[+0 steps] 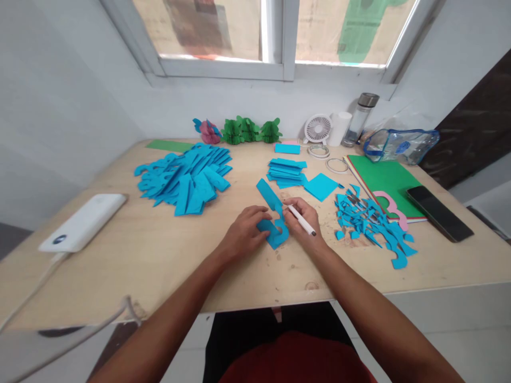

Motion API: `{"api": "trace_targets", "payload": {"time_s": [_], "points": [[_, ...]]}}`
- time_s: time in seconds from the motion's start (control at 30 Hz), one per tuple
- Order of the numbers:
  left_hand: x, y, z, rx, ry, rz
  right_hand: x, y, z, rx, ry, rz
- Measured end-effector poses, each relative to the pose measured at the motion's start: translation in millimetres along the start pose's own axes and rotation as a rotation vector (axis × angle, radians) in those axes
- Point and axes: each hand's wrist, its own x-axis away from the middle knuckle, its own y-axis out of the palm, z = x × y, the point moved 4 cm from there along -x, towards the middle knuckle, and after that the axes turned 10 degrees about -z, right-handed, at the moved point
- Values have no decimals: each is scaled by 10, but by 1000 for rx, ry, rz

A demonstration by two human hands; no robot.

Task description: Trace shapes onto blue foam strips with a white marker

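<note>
My left hand (248, 230) lies with curled fingers pressing a blue paper cut-out (273, 215) flat on the wooden table (159, 266). My right hand (302, 222) grips a white pen (302, 220), its tip at the edge of that cut-out. A stack of blue folded papers (286, 172) and a loose blue square (321, 186) lie just beyond my hands. To the right sits a heap of blue scraps (371, 226). A big pile of finished blue cut-outs (186, 175) lies at the left.
A white power bank (83, 222) with a cable lies at the left. Green sheets (385, 181), a pink template (391, 205), a phone (439, 213), tape rolls (327, 157), a small fan (318, 128), a bottle (359, 119), a clear pouch (401, 145) and green paper decorations (247, 130) line the back and right.
</note>
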Motion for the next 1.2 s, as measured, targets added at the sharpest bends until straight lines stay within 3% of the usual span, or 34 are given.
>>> {"api": "trace_targets", "payload": {"time_s": [0.2, 0.43, 0.63, 0.7, 0.87, 1.2], "points": [[196, 6, -36, -174, -116, 32, -3, 47, 29, 72, 37, -36], [109, 140, 58, -122, -22, -10, 14, 28, 45, 166, 29, -45], [-14, 113, 76, -17, 13, -74, 21, -18, 27, 314, 55, -36], [-27, 100, 85, -12, 11, -56, 24, -29, 7, 376, 75, -37], [51, 79, 148, -102, -77, 117, 34, -28, -40, 497, 99, -80], [78, 223, 189, -163, -65, 52, 44, 33, -54, 757, 112, -146]]}}
